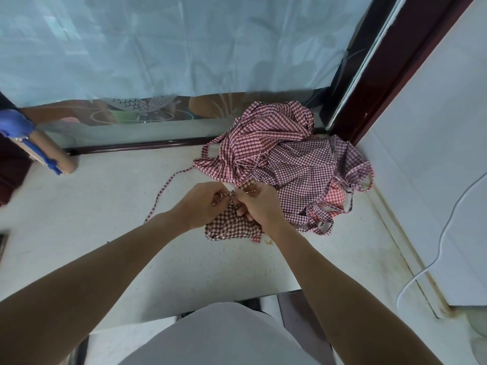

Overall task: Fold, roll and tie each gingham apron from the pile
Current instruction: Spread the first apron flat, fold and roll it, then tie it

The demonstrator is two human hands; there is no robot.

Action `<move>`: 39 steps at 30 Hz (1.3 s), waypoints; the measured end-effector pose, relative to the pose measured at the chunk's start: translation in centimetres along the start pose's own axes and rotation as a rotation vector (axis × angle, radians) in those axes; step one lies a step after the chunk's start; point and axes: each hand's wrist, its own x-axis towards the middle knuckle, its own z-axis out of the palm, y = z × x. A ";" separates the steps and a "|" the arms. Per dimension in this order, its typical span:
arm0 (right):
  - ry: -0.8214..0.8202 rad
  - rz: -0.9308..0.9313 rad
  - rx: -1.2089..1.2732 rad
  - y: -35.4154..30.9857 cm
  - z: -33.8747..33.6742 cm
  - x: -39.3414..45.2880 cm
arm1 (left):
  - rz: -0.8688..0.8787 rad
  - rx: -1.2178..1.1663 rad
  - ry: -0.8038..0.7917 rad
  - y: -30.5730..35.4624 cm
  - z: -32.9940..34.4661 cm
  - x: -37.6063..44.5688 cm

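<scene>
Both hands, left hand (pixel 204 200) and right hand (pixel 259 200), are pinching the strap (pixel 160 193) with curled fingers, tying one rolled apron (pixel 232 226); the pile (pixel 287 156) at two o'clock is waiting untouched.

On the pale counter (pixel 105 233), the left hand (pixel 203 204) and right hand (pixel 257 204) meet over a rolled gingham apron (pixel 229 227), each pinching its thin strap (pixel 163 191), which trails toward ten o'clock. The pile of aprons (pixel 284 154) lies just beyond, at one o'clock.
</scene>
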 end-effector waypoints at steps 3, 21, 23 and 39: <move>0.158 -0.125 -0.137 0.6 0.0 0.0 | -0.064 -0.069 0.002 0.4 -0.1 0.0; 0.021 -0.514 -0.286 -0.3 -0.5 -1.0 | -0.226 -0.176 -0.017 1.5 -0.7 1.1; 0.068 -0.592 -0.365 -0.2 -0.1 -1.0 | -0.228 -0.166 -0.020 1.6 -0.5 1.0; 0.097 -0.718 -0.485 0.4 -0.7 -0.7 | -0.044 -0.123 0.005 1.6 -0.8 1.1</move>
